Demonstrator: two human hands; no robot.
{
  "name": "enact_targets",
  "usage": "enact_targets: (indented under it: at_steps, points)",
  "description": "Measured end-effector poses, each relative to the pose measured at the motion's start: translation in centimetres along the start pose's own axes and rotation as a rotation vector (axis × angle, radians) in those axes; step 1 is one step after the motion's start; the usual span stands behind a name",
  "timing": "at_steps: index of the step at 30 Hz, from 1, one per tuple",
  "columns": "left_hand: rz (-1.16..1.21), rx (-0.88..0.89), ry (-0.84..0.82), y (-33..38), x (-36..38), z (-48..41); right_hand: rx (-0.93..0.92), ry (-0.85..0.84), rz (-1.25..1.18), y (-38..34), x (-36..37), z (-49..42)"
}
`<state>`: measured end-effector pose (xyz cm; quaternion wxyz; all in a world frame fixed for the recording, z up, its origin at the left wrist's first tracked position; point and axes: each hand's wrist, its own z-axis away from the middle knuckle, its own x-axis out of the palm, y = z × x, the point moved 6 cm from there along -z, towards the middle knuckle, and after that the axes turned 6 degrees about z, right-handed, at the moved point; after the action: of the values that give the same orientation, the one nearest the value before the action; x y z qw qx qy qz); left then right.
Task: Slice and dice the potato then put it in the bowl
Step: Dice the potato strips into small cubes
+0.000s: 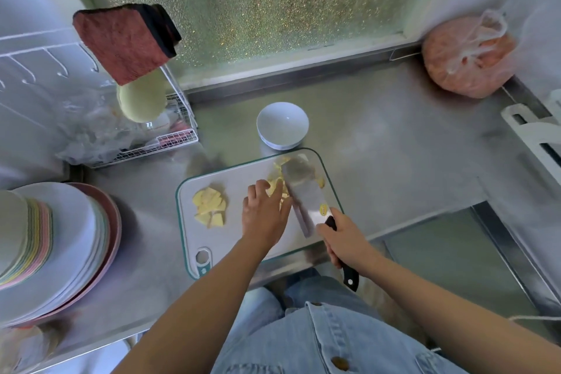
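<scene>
A steel counter meets a frosted window glowing with daylight.

Kitchen, steel counter, dish rack, stacked plates, cutting bd w/ knife
</scene>
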<state>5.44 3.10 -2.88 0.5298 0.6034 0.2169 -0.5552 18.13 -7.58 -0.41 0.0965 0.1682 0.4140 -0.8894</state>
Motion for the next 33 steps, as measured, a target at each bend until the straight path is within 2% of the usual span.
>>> enact_targets:
  at_steps: [4,6,8,10,11,13,16,19,22,24,26,28,30,33]
  points:
    - [0.041,0.023,-0.013,0.2,-0.6,-0.6,-0.029,0.041,0.046,-0.4,-0.4,-0.3]
    - [0.116,-0.022,0.002,-0.1,-1.2,-0.8,-0.113,0.119,0.211,-1.2,-0.7,-0.4]
    - [0.420,-0.141,-0.023,-0.5,-1.6,-0.9,-0.215,0.196,0.492,-2.2,-0.7,-0.4]
    - [0.916,-0.322,-0.107,-0.4,-1.5,-0.6,-0.311,0.249,0.687,-3.0,-0.1,-0.1]
    - [1.051,-0.391,-0.132,-0.4,-1.4,-0.4,-0.366,0.261,0.750,-3.5,0.3,0.1]
    - [1.071,-0.464,-0.109,-0.7,-1.4,-0.1,-0.463,0.244,0.835,-4.1,1.6,0.5]
    - [1.073,-0.575,-0.051,-2.0,-1.1,0.6,-0.549,0.179,0.816,-4.6,2.6,0.6]
    - [1.148,-0.698,-0.033,-3.5,-1.0,1.5,-0.589,0.214,0.642,-5.3,1.7,0.0]
    - [1.261,-0.736,-0.019,-4.0,-1.5,2.1,-0.712,0.249,0.451,-6.6,1.2,-1.0]
    - [1.276,-0.738,0.000,-4.1,-1.9,2.4,-0.799,0.128,0.378,-7.7,2.4,-1.3]
    - [1.283,-0.744,0.020,-4.1,-2.1,2.5,-0.835,0.002,0.404,-8.1,4.1,-1.5]
    - [1.278,-0.763,0.022,-4.4,-1.9,2.4,-0.814,-0.029,0.432,-7.8,4.8,-2.4]
    - [1.263,-0.782,0.011,-4.7,-1.7,2.2,-0.755,0.008,0.432,-7.5,4.5,-3.9]
    - [1.231,-0.771,-0.001,-4.8,-1.4,1.8,-0.613,0.034,0.451,-7.0,3.6,-6.0]
